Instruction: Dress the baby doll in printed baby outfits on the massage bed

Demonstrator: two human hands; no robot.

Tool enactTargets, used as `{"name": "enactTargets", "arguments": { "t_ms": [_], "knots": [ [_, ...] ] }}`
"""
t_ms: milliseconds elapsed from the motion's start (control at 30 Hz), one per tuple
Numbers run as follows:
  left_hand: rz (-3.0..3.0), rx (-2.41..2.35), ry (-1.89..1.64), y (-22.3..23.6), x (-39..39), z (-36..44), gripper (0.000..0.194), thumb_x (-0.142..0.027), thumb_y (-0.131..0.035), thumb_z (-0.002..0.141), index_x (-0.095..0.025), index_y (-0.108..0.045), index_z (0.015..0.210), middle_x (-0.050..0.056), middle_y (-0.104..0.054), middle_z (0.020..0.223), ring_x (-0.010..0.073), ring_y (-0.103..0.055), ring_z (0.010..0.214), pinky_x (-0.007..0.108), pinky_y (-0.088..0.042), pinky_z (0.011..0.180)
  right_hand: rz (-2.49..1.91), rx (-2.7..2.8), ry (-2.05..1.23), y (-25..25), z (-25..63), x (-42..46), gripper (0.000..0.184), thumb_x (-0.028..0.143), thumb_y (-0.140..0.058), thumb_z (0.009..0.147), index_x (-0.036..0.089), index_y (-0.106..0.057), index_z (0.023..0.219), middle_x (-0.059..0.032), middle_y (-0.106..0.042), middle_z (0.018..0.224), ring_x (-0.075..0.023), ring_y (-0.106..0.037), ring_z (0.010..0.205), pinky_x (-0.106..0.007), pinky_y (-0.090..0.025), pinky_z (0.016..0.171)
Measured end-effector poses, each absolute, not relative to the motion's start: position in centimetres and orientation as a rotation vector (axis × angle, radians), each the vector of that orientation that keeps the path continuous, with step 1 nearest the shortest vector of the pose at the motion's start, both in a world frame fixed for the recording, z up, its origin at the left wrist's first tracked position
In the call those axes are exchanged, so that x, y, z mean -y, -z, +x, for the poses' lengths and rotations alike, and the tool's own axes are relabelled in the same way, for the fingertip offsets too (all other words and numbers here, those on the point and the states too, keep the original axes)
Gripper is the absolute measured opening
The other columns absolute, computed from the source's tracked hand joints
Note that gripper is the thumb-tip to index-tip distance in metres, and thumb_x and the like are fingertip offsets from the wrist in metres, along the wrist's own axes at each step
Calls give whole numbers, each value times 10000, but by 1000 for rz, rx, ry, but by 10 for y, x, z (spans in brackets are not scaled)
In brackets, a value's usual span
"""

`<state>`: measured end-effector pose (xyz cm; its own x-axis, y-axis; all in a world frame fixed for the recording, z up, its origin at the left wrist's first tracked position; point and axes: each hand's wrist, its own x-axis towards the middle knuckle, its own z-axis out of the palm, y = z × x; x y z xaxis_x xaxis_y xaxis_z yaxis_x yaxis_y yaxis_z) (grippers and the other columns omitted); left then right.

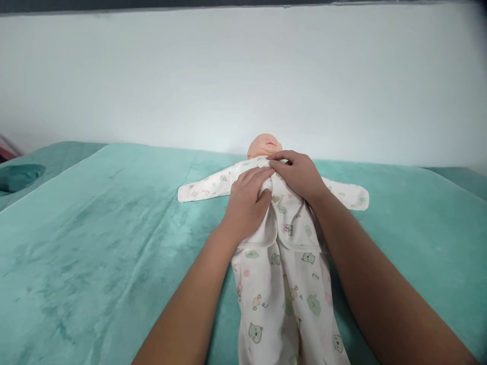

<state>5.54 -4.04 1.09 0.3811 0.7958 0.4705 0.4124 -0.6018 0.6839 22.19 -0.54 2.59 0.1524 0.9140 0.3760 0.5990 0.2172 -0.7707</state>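
A baby doll (265, 145) lies on its back, its head away from me and its sleeved arms spread wide. It wears a white baby jacket (294, 218) with small animal prints, its front edges meeting down the middle. Matching trousers (262, 299) cover its legs, which run toward me. My left hand (249, 203) rests on the left side of the chest, fingers stretched out over the cloth. At the neckline, my right hand (300, 175) has its thumb and forefinger close together on the jacket's edge; the other fingers are partly hidden.
A teal plush sheet (114, 243) with faint creases lies under the doll. Behind it rises a white wall (243, 76) with a dark strip along the top. At the far left is a dark teal fold or bundle (21, 177) of cloth.
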Motion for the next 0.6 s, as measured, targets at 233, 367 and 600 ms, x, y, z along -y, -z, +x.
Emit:
{"name": "enactTargets", "arguments": {
  "t_ms": [233, 367, 600],
  "knots": [
    [2144, -1015, -1199, -6, 38, 55, 422, -151, -439, 879, -232, -575, 1270, 38, -588, 1397, 199, -486, 1336, 424, -364, 1179, -1436, 1499, -452, -25, 222, 11, 286, 297, -599, 753, 236, -776, 970, 15, -606, 678, -134, -481, 591, -311, -422, 641],
    [2116, -1036, -1224, -4, 36, 55, 411, -158, -451, 884, -247, -573, 1266, 36, -595, 1383, 203, -513, 1314, 430, -396, 1157, -1412, 1454, -497, -22, 223, 12, 304, 283, -606, 738, 237, -772, 989, 33, -562, 620, -119, -421, 543, -285, -382, 574],
    [2133, -1015, -1248, -3, 36, 55, 368, -148, -456, 893, -237, -600, 1219, 36, -606, 1370, 191, -508, 1320, 414, -384, 1172, -1351, 1461, -461, -19, 224, 10, 310, 279, -606, 742, 216, -769, 998, -31, -719, 916, -150, -536, 674, -336, -454, 718]
  ]
}}
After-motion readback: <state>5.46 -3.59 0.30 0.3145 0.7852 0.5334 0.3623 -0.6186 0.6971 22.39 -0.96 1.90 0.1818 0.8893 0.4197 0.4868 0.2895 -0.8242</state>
